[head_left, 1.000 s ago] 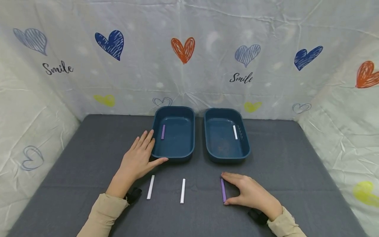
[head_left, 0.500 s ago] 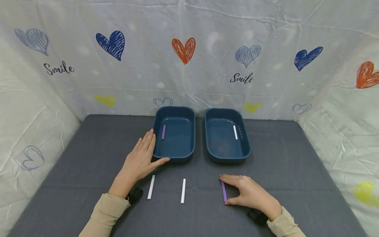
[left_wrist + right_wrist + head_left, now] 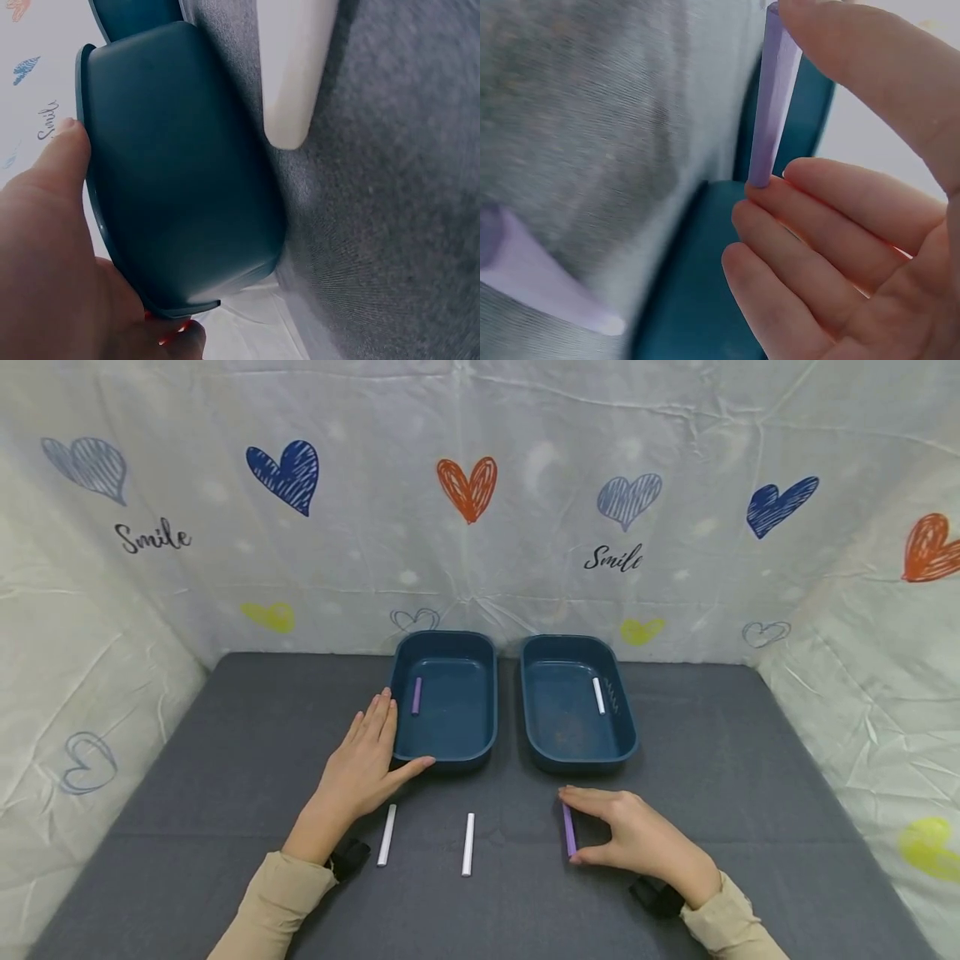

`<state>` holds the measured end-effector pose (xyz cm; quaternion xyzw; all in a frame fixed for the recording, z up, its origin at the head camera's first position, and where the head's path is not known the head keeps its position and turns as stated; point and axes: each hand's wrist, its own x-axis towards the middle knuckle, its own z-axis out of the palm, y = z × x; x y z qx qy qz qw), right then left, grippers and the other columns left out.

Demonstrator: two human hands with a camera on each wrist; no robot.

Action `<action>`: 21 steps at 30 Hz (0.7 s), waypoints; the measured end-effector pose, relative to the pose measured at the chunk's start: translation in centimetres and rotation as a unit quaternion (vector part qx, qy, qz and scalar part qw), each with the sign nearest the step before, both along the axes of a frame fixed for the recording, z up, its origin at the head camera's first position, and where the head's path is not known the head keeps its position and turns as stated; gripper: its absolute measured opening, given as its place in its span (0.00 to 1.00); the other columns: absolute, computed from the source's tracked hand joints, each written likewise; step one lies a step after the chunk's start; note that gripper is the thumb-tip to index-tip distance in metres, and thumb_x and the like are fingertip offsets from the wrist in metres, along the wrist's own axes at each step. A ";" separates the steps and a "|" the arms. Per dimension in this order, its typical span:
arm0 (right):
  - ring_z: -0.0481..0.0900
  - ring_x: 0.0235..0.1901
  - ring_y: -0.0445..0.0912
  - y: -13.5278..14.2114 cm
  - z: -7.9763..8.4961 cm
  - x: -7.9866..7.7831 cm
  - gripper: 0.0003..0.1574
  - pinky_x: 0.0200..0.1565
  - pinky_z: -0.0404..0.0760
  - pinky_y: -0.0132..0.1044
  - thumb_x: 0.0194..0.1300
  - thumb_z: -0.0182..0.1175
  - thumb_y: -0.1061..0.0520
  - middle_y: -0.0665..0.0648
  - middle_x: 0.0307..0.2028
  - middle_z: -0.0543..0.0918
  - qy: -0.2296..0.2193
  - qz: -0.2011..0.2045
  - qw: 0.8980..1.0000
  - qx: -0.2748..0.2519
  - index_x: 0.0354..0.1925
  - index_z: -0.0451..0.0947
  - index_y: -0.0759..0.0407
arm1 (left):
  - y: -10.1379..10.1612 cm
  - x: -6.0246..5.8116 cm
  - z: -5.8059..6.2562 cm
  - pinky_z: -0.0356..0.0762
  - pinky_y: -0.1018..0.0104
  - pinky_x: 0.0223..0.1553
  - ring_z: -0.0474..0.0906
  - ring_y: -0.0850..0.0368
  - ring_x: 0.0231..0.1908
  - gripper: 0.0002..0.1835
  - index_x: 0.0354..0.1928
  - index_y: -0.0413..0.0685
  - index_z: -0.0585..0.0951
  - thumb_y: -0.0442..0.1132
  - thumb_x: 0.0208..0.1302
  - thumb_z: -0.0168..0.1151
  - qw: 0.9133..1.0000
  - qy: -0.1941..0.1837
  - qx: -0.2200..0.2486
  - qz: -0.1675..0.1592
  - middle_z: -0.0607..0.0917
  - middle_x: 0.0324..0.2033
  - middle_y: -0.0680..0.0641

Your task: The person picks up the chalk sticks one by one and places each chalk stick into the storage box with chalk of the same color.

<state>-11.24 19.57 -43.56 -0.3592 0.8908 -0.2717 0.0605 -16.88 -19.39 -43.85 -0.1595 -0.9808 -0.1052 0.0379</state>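
Note:
My right hand (image 3: 637, 835) pinches a purple chalk stick (image 3: 569, 831) by its two ends, between thumb and fingertips. In the right wrist view this purple chalk (image 3: 772, 105) appears raised off the cloth. A second pale purple stick (image 3: 547, 277) lies on the cloth there; in the head view my right hand hides it. My left hand (image 3: 358, 768) rests against the left blue tray (image 3: 486, 739), fingers straight along its side and thumb on its front rim. Two white chalk sticks (image 3: 387, 835) (image 3: 468, 845) lie in front of that tray.
The left tray holds one purple chalk stick (image 3: 416, 696). In the right blue tray (image 3: 528, 727) lies one white chalk stick (image 3: 598, 696). A dark grey cloth (image 3: 285, 693) covers the table, and a white curtain (image 3: 360, 527) with printed hearts stands behind it.
The purple chalk in my right hand has risen slightly from the cloth and shifted a little toward the trays. My left hand stays at the left tray.

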 end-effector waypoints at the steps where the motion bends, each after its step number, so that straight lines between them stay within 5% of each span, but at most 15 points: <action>1: 0.74 0.64 0.50 0.0 0.2 -0.1 0.48 0.59 0.76 0.48 0.53 0.76 0.45 0.57 0.65 0.75 0.001 0.000 1.000 -0.002 0.67 0.72 0.63 | 0.0 0.0 0.0 0.41 0.46 0.74 0.38 0.42 0.76 0.59 0.76 0.30 0.45 0.74 0.65 0.47 1.000 -0.001 0.000 0.001 0.42 0.77 0.35; 21: 0.73 0.64 0.49 -1.0 4.7 -2.6 0.50 0.57 0.78 0.44 0.52 0.77 0.48 0.57 0.67 0.73 0.063 0.002 0.996 -0.066 0.69 0.70 0.58 | 0.2 0.0 0.0 0.42 0.45 0.74 0.39 0.41 0.76 0.60 0.76 0.29 0.45 0.75 0.65 0.46 1.000 0.001 -0.005 0.006 0.41 0.77 0.35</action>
